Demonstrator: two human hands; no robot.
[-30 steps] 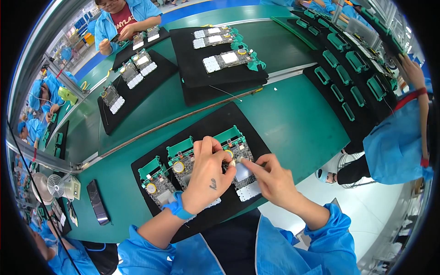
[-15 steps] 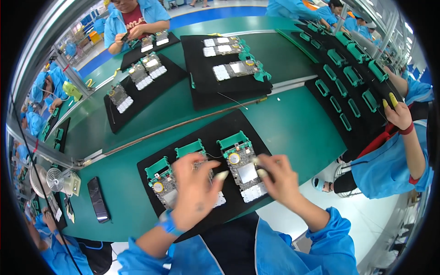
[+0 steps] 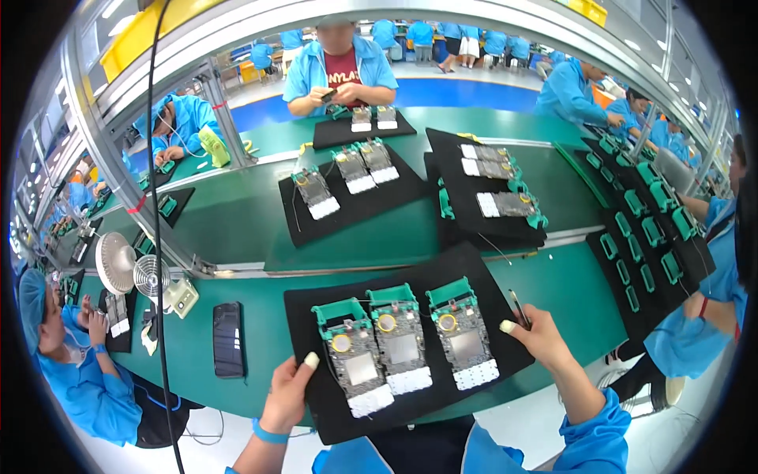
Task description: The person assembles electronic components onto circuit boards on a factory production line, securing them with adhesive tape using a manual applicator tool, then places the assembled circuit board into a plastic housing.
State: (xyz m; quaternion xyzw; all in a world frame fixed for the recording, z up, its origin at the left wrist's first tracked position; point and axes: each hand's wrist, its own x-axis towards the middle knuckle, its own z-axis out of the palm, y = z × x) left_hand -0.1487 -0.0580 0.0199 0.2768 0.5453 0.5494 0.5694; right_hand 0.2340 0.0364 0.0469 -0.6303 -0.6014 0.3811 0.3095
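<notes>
A black mat [image 3: 426, 411] lies in front of me, bearing three circuit boards side by side: a left board [image 3: 351, 347], a middle board [image 3: 400, 332] and a right board [image 3: 463, 332]. Each has a green plastic frame at its far end, a round yellow-ringed part and a white near end. My left hand [image 3: 286, 395] is closed on the mat's left edge, thumb on top. At the right edge, my right hand [image 3: 545, 340] has its thumb on the mat and holds a slim dark pointed tool [image 3: 519, 306]. Its lower fingers are hidden. Both thumbs wear pale finger cots.
Past the rail, another black mat [image 3: 300, 225] carries more boards, with stacked mats [image 3: 446, 229] to its right. Green frames fill mats [image 3: 616, 276] at far right. A phone [image 3: 229, 340] and small fans [image 3: 150, 274] stand left. Co-workers in blue sit around.
Both hands have left the boards and moved apart to the mat's side edges. My view has swung up and left, showing more of the room. The slim tool now shows clearly in my right hand.
</notes>
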